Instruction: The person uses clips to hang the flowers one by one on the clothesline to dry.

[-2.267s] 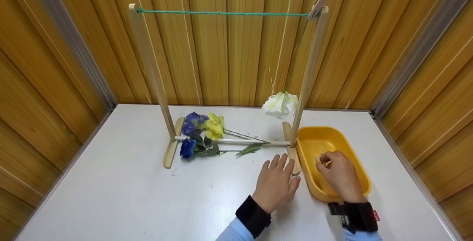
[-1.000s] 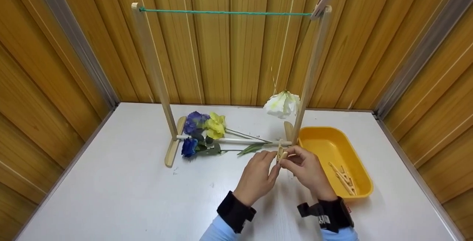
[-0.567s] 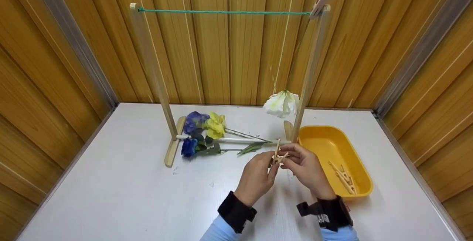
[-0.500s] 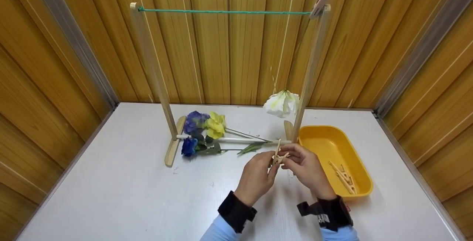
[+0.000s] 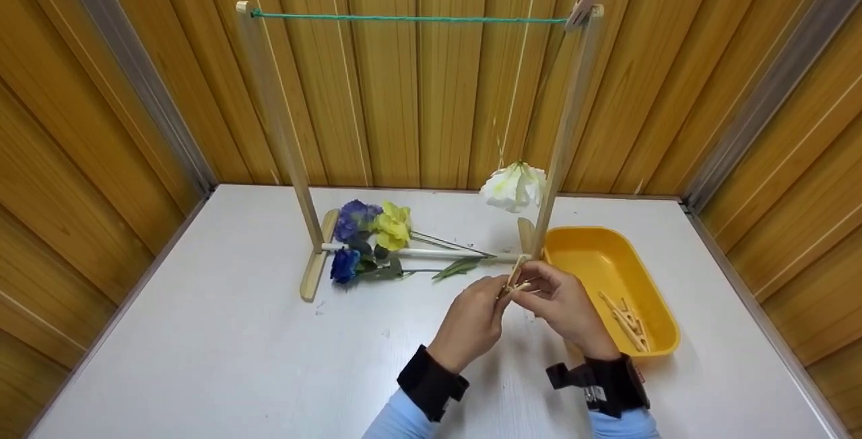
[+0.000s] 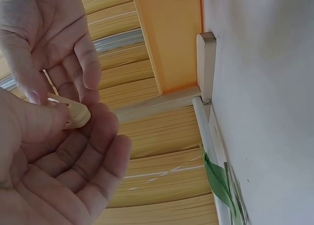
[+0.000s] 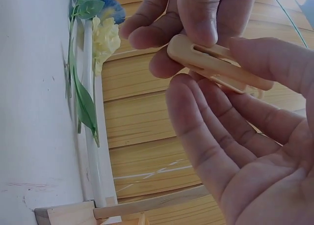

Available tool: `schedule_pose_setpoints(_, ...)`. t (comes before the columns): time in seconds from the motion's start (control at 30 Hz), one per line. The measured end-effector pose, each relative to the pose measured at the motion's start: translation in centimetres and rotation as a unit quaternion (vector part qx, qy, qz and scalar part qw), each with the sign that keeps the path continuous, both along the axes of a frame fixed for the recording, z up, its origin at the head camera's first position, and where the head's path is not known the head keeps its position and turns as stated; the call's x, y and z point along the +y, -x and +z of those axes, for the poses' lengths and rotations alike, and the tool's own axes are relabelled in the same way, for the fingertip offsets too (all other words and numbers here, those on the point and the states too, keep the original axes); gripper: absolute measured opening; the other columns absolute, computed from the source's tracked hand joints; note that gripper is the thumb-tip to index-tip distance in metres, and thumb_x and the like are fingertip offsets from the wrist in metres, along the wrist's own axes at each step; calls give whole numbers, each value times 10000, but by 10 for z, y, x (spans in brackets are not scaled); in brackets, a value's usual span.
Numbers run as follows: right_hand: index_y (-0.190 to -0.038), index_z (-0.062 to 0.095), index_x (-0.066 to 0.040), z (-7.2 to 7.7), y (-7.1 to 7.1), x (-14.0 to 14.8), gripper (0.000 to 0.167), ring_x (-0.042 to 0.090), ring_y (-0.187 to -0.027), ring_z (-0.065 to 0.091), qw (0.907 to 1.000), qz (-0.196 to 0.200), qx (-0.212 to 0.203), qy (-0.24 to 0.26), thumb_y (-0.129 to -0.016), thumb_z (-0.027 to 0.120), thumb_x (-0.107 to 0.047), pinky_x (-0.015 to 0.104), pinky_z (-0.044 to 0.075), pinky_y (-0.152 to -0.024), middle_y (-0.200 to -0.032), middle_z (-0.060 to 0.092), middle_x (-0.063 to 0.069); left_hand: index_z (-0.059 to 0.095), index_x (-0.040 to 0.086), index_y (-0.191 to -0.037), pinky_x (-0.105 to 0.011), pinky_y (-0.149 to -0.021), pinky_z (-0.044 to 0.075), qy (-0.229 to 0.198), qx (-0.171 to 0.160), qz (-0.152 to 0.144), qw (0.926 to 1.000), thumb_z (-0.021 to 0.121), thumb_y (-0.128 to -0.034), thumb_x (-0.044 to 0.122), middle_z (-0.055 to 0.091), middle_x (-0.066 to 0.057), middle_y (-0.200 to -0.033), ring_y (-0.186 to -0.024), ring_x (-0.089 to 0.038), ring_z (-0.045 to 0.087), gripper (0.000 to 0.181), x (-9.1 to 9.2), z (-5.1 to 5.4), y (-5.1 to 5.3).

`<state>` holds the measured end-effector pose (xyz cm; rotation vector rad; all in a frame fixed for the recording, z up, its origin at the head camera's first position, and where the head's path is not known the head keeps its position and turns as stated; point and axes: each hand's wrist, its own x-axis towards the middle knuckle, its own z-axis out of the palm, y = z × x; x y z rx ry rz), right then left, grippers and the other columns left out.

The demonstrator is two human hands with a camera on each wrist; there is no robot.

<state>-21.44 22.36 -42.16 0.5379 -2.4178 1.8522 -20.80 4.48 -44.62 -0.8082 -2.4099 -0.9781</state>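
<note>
A pale yellow clothespin (image 7: 221, 68) is between my two hands, above the table just in front of the rack's right foot. My left hand (image 5: 469, 321) pinches one end between thumb and fingers. At the other end my right hand (image 5: 569, 311) grips it with thumb and fingertips. The left wrist view shows part of the clothespin (image 6: 77, 114), the rest covered by fingers. Beyond the hands lie a blue rose (image 5: 345, 266), a purple flower (image 5: 354, 220) and a yellow flower (image 5: 392, 226), stems pointing right. A white flower (image 5: 515, 188) hangs head down beside the right post.
A wooden rack (image 5: 279, 122) carries a green cord (image 5: 404, 18) between its posts. At the cord's right end sits a pink clothespin (image 5: 584, 5). To the right, a yellow tray (image 5: 582, 257) holds several clothespins (image 5: 626, 321). Wood-patterned panels (image 5: 444, 102) enclose the table.
My right hand has left the tray and moved left with a clothespin. My left hand, earlier spread over the table, now pinches it too. The clothespin has turned slightly between the fingers.
</note>
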Motion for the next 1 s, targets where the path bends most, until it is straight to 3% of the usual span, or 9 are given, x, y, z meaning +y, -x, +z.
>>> schedule_pose_setpoints(0.17,-1216,621,108,1,-1,1,379,124,-913,712,9998,-175,-5,113,-882,779,24,215,569,-713,-1068,704,247,678,29,-1239,-253,-804,548,170,-67,20,9998,622,-1032,118,712,-39,-1013,-942,-141,662,232,-5,0,3)
schedule_pose_setpoints(0.3,-1182,614,123,0,0,2,373,140,-889,730,9992,-334,102,180,-860,788,52,210,579,-716,-1029,704,242,671,3,-1264,-277,-815,563,511,-102,236,9984,666,-984,76,711,-73,-1040,-971,-180,674,290,-12,0,7)
schedule_pose_setpoints(0.5,-1143,635,120,2,0,5,332,163,-913,731,9981,-523,178,291,-849,785,82,205,581,-824,-1009,709,225,694,-14,-1193,-362,-810,578,1010,327,615,9924,720,-920,37,688,-115,-1048,-948,-250,675,278,-33,-3,24)
schedule_pose_setpoints(0.73,-1147,645,96,6,-1,8,324,118,-929,718,9980,-587,87,211,-851,778,90,192,570,-847,-1028,711,201,681,1,-935,-391,-651,552,1604,894,1272,9747,745,-832,-36,639,-124,-884,-768,-274,642,126,-56,-18,47)
schedule_pose_setpoints(0.87,-1163,630,114,5,0,9,338,140,-928,727,9986,-501,93,163,-858,774,83,197,573,-845,-1034,706,216,686,-20,-904,-399,-631,559,1964,893,1642,9626,745,-807,-42,643,-145,-871,-747,-283,647,115,-62,-26,54)
schedule_pose_setpoints(1.0,-1179,624,121,5,-1,9,345,175,-928,735,9987,-480,90,160,-869,769,72,206,579,-840,-1037,707,226,710,-53,-954,-405,-642,579,2334,684,1969,9498,749,-789,-34,671,-163,-887,-772,-294,674,170,-63,-33,57)
